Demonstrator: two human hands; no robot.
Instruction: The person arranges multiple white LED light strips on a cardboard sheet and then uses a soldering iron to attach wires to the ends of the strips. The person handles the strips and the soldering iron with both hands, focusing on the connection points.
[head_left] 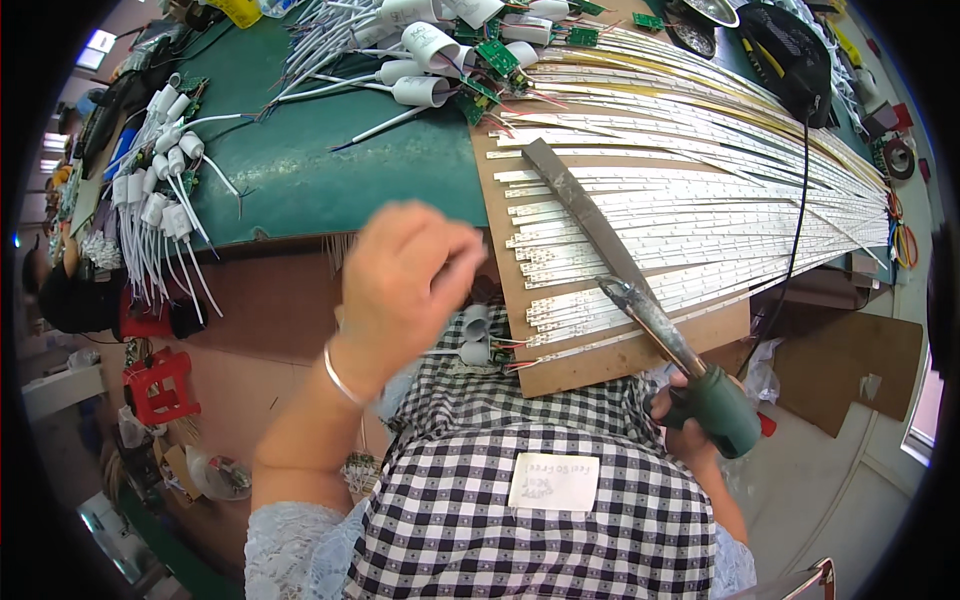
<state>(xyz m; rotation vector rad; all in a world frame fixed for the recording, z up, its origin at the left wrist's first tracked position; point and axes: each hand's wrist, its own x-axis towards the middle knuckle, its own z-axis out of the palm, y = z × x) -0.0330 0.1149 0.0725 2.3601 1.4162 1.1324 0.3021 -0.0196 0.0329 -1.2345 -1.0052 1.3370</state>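
Observation:
My right hand (692, 440) grips a soldering iron (725, 415) by its dark green handle. Its metal shaft slants up and left over the white LED strips (640, 215), which fan out on a brown board (590, 372). Across the strips lies a dark flat metal bar (590, 215), and the iron's tip is close to its lower part. My left hand (405, 270) is raised left of the board, fingers curled and slightly blurred; whether anything is pinched there is hidden. Below it, two grey-white caps (476, 352) rest at my lap, by red and white wires at the lowest strip ends.
White caps with cables and green circuit boards (497, 57) pile up at the back of the green table (370, 185). Another bunch of caps (160, 200) hangs over its left edge. A black cord (803, 200) crosses the strips at right. A red stool (160, 388) stands lower left.

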